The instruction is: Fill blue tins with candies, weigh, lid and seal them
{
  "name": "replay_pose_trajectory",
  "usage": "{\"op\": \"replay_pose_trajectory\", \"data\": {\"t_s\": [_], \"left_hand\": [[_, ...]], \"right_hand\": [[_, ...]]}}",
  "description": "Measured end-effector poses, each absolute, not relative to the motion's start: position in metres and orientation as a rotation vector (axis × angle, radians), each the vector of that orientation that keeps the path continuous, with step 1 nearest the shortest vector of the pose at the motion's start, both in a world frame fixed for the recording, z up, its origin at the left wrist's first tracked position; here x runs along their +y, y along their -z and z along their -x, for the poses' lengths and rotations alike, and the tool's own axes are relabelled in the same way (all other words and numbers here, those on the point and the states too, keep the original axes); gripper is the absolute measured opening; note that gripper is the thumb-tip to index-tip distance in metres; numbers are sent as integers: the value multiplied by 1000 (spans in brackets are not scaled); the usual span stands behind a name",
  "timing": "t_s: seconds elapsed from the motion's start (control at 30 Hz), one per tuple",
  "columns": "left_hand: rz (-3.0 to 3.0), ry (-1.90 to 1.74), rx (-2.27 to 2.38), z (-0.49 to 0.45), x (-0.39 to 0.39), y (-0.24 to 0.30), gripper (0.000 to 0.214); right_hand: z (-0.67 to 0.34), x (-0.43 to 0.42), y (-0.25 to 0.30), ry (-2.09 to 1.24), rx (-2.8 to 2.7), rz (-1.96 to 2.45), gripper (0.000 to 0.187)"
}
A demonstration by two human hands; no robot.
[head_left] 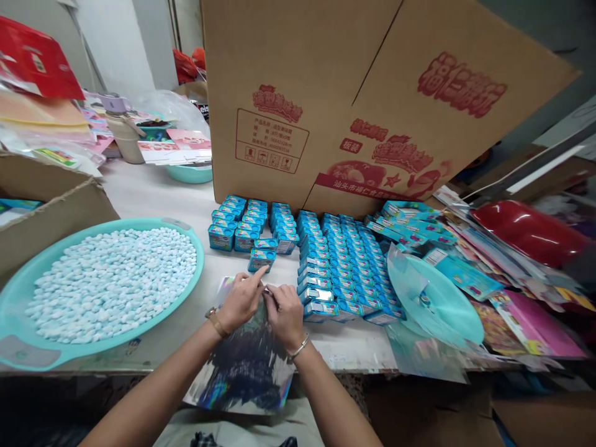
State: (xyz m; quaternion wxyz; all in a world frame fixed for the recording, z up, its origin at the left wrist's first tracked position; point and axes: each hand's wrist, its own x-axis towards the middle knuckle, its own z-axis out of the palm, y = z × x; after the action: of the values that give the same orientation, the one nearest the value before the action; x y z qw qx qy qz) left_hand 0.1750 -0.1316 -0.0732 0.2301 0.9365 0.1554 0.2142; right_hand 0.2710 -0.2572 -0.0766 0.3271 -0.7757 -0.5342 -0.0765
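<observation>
A shiny silver sheet [246,366] with rainbow glints lies across the table's front edge and over my lap. Above its upper part, my left hand [242,301] and my right hand [285,313] meet at their fingertips. Both are closed in a pinch around something small and dark that I cannot make out, while my left index finger sticks forward. Just beyond the fingertips stand two small blue boxes [261,259]. Rows of similar blue boxes [342,267] fill the table to the right of my right hand, and shorter rows [246,223] stand farther back.
On the left sits a turquoise basin [198,248] of pale blue candies [121,279]. A big cardboard carton [326,81] stands behind the boxes. To the right are a turquoise bowl [459,310] with clear plastic film [423,354] and flat blue cartons [410,223]. A bottle [125,133] stands back left.
</observation>
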Motion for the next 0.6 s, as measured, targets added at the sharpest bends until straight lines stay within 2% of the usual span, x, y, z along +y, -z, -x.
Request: {"op": "replay_pose_trajectory", "data": {"t_s": [0.37,0.5,0.6], "left_hand": [[-2564,-594,444,-176,-133,72,49],[-2653,-573,487,-178,-128,71,48],[-2729,-576,519,-182,-116,81,49]], "right_hand": [[-275,-258,85,422,-1516,2021,19],[-267,-263,79,404,-1526,1986,19],[-257,-277,56,296,-1479,1917,19]]}}
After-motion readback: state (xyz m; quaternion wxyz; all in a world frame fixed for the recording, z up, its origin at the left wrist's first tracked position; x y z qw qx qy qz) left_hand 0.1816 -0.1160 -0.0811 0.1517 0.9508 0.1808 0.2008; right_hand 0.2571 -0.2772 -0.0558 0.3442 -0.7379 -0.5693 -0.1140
